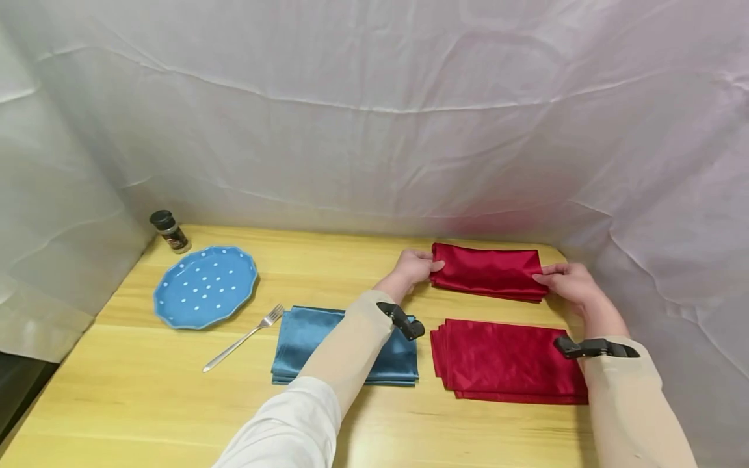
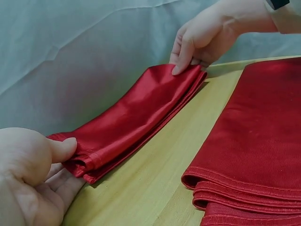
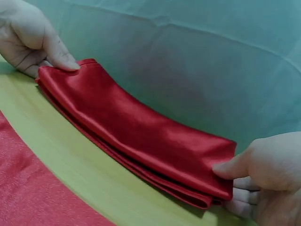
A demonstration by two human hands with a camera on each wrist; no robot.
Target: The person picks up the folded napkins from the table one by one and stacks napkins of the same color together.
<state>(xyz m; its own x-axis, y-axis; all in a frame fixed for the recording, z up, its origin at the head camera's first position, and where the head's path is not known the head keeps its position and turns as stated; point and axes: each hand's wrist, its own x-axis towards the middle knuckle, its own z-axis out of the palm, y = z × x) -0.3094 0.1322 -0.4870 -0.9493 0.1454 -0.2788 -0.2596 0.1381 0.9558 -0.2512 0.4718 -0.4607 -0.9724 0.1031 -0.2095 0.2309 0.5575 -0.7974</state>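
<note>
Pinching a folded red cloth (image 1: 486, 272) by both short ends, thumbs on top, with left hand (image 1: 414, 268) and right hand (image 1: 572, 284), along the far edge of the worktop (image 1: 134, 396), near its right corner. Nearer the front edge: wider red stack (image 1: 506, 361), blue cloth (image 1: 313, 330). Farther left: fork (image 1: 242, 340), dotted plate (image 1: 205, 287); at far left corner, black-capped jar (image 1: 172, 233).

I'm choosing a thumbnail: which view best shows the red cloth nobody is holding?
The head view: the unheld red cloth appears nearly whole there. The left wrist view shows its layered edges closer, but crops it; the right wrist view shows only a part, bottom left.
</note>
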